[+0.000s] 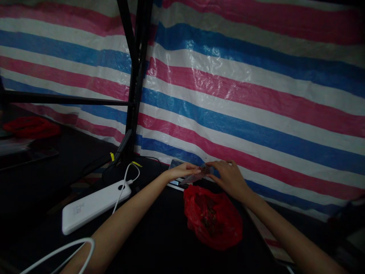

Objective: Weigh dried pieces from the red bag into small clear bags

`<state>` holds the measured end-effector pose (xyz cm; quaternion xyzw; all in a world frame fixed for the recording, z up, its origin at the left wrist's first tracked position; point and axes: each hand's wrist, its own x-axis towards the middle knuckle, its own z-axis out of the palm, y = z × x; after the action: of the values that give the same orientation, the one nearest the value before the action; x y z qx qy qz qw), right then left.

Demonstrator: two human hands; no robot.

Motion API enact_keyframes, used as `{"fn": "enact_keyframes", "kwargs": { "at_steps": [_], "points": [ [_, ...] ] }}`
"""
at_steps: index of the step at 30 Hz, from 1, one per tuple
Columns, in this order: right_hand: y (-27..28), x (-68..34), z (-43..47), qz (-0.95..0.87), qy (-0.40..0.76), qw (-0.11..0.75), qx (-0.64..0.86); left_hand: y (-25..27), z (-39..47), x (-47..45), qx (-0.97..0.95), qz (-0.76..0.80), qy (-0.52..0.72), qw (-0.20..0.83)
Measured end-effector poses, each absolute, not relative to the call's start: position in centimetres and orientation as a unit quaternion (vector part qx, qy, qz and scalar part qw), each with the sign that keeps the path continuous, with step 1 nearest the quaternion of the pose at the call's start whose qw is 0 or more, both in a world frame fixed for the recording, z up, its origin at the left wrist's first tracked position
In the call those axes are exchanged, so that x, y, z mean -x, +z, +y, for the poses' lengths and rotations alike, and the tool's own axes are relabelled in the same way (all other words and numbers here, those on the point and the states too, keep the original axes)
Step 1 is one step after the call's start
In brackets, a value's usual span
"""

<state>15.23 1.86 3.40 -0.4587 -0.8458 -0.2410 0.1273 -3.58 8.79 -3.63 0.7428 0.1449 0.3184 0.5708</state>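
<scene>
A small clear plastic bag [195,177] is held up between my two hands, above the far side of a black table. My left hand [182,172] pinches its left side with fingers pressed together. On the right, my right hand [230,178] has thumb and fingers at the bag's other end; their exact grip is dim. Just below the hands sits an opened red plastic bag [228,228] with small dark pieces inside that I cannot make out. Partly hidden behind my left hand is a flat silver device [174,183], which looks like a small scale.
To the left lies a white power bank [94,207] with a white cable [125,186] plugged in. A black metal post [135,76] rises behind it. Striped plastic sheeting [242,95] hangs close behind the table. Another red bag [32,126] lies on the far-left surface.
</scene>
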Motion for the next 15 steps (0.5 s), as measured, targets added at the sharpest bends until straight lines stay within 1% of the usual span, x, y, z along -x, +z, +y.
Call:
{"fn": "enact_keyframes", "kwargs": {
  "at_steps": [5, 9, 12, 15],
  "points": [
    [4.1, -13.9, 1.9, -0.855, -0.328, 0.042, 0.399, -4.2, 9.3, 3.5, -0.748, 0.162, 0.307, 0.566],
    [4.1, -13.3, 1.9, -0.852, -0.406, -0.002, 0.331, -4.5, 9.6, 3.5, -0.744, 0.182, 0.329, 0.552],
    [3.8, -13.5, 1.8, -0.841, -0.457, -0.013, 0.289, -4.4, 9.6, 3.5, -0.738, 0.173, 0.335, 0.56],
    [3.5, -14.1, 1.2, -0.822, -0.489, 0.002, 0.291, -4.5, 9.4, 3.4, -0.736, 0.173, 0.32, 0.571]
  ]
}}
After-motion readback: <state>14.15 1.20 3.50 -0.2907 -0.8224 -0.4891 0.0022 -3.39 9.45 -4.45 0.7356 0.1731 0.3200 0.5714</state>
